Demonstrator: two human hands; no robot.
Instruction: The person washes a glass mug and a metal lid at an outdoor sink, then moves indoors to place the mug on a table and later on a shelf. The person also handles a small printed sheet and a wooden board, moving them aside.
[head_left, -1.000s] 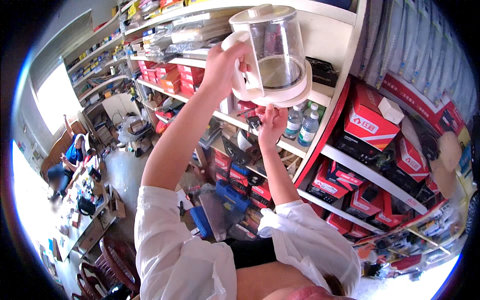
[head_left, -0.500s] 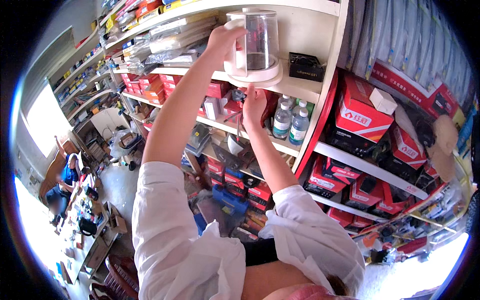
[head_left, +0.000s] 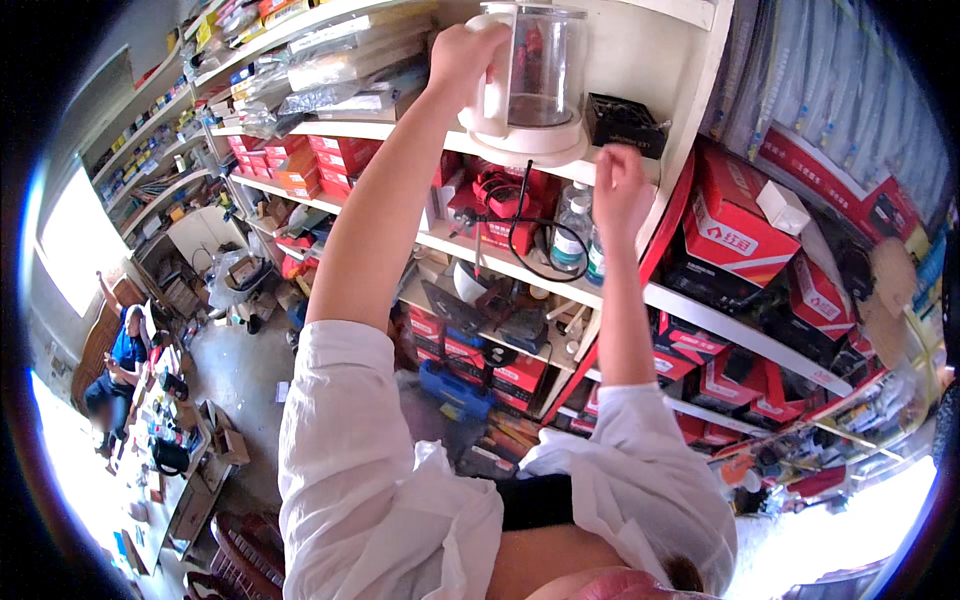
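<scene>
A clear glass electric kettle (head_left: 553, 70) with a white handle and white base stands at the upper shelf, close to its front edge. My left hand (head_left: 467, 60) is closed around its handle. A black cord (head_left: 514, 235) hangs from beneath the base and loops in front of the lower shelf. Off to the kettle's right, my right hand (head_left: 622, 190) is raised with loosely bent fingers and nothing visible in it. It is nearest to a small black box (head_left: 625, 122) and covers part of the clear water bottles (head_left: 568, 238) below.
Red boxes (head_left: 742, 222) fill the shelves to my right, beside hanging clear plastic sleeves (head_left: 800, 75). Plastic-wrapped packs (head_left: 350, 60) lie left of the kettle. A blue case (head_left: 455, 390) sits low down. At the far left a person in blue (head_left: 130, 350) sits by a cluttered desk.
My right hand has moved from under the kettle's base to the right, letting go there. The black cord now dangles in a loop. My left hand still grips the handle.
</scene>
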